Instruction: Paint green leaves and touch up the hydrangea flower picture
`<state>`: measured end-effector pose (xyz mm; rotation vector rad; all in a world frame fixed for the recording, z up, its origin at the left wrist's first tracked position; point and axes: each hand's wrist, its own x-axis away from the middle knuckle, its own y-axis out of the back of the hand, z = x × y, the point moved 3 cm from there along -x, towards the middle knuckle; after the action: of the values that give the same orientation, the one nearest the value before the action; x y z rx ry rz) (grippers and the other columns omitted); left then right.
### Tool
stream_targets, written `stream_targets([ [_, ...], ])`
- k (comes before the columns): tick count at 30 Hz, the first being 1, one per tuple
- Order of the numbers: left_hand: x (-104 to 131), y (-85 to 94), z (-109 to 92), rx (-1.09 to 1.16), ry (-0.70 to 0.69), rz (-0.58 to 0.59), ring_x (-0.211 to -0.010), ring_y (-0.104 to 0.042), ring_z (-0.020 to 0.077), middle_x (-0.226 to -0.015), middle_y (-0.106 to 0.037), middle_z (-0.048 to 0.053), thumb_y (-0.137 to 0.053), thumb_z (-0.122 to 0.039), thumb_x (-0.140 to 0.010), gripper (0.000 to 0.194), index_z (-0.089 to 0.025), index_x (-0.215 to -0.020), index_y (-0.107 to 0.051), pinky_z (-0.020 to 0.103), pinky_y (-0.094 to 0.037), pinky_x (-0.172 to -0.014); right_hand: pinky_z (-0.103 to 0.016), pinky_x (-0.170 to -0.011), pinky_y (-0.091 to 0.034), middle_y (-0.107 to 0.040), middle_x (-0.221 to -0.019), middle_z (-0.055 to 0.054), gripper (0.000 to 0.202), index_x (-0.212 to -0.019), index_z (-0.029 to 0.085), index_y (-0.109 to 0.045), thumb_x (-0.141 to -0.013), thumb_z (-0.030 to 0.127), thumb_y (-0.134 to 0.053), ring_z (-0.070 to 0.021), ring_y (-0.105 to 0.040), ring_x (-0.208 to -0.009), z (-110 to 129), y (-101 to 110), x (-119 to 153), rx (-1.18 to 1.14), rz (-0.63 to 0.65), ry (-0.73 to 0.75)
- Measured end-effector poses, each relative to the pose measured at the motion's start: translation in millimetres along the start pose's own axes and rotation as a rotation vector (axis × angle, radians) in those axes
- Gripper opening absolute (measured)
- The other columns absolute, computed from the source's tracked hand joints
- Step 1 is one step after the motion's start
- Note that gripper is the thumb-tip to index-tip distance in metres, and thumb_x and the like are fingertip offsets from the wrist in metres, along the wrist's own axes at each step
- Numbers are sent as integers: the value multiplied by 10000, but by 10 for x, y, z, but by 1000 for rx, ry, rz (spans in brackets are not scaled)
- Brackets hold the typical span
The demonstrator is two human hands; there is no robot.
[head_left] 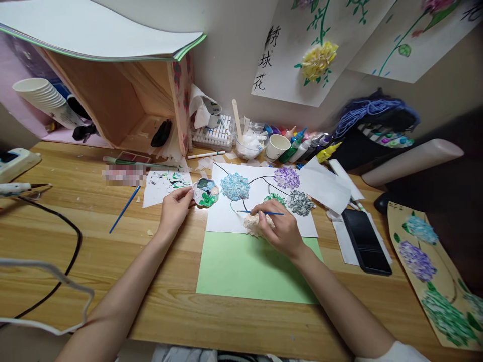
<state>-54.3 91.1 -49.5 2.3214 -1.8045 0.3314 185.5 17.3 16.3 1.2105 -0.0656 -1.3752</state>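
My right hand pinches a thin blue paintbrush; its tip touches the white paper by a curved green line. On this paper are raised flower heads: a light blue one, a purple one, a grey one, a green one and a cream one partly under my right hand. Dark branch lines run between them. At the paper's left edge, my left hand grips a small round paint palette with green, blue and grey paint in its wells.
Green paper lies under the white sheet. A second blue brush and a paint-smeared sheet are at left. A phone lies at right. Paint bottles, a paper cup and a tissue-filled bowl line the back.
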Motion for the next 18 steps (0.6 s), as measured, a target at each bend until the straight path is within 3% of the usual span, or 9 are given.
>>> stream_targets([
  [18,-22,6,29,17,-8,2,-755,-705,184,-864,-749,70,-703,-264,-684,224,-113,-849,-703,327,-584,-782,-321,-702,-462,-656,-777,-30,188,-844,208,-584,-918,139,-426,-175,-607,-754,-165,44,-4,-62,-11,-182],
])
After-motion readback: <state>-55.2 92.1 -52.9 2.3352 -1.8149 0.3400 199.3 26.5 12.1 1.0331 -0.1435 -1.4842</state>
